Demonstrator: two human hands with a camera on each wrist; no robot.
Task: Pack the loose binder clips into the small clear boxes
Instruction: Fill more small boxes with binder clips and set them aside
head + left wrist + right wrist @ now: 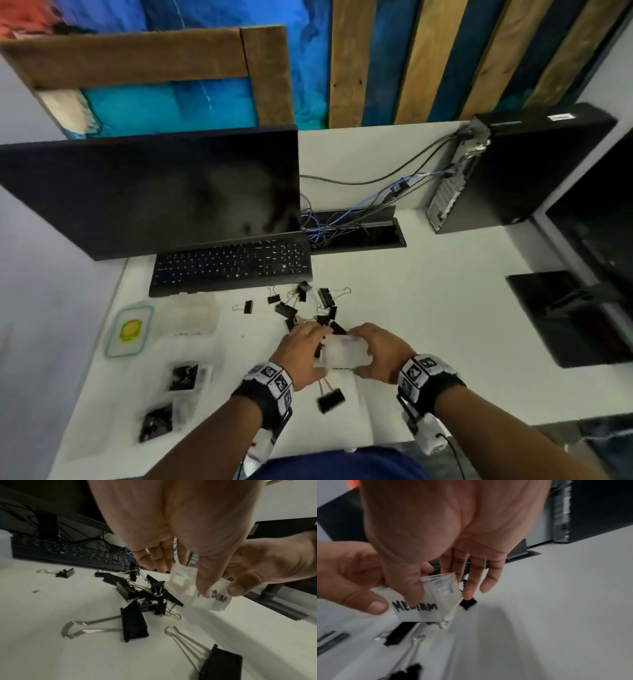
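**Hands on a labelled clear box above scattered clips**

Forearms reaching in from the near edge, wrist bands half cut off at the bottom of the head view. Near the left wrist, one large binder clip [330, 399] flat on the white tabletop [445, 325], wire handles pointing away. Off to the near left, two small filled boxes [171, 397], blurred, contents only dark shapes. Just above the tabletop, held between both hands, a small clear box [346, 354] with a white label handwritten "MEDIUM" [415, 607]; partly covered by fingers, inside not readable, lid position impossible to tell. Left hand [303, 356] pinching the left end, thumb [368, 603] pressed beside the label. Right hand [380, 358] clamped on the right end, thumb over the label's top edge, remaining fingers [469, 582] extended downward behind the box. Beyond the hands, a loose pile of binder clips [305, 306], black, tangled, partly hidden by the knuckles. Further left, a green-rimmed lid [129, 330] and a larger translucent container [191, 317], smeared by blur. Farther back, keyboard [233, 267], dark monitor [154, 192], cable tangle, computer tower [520, 171].
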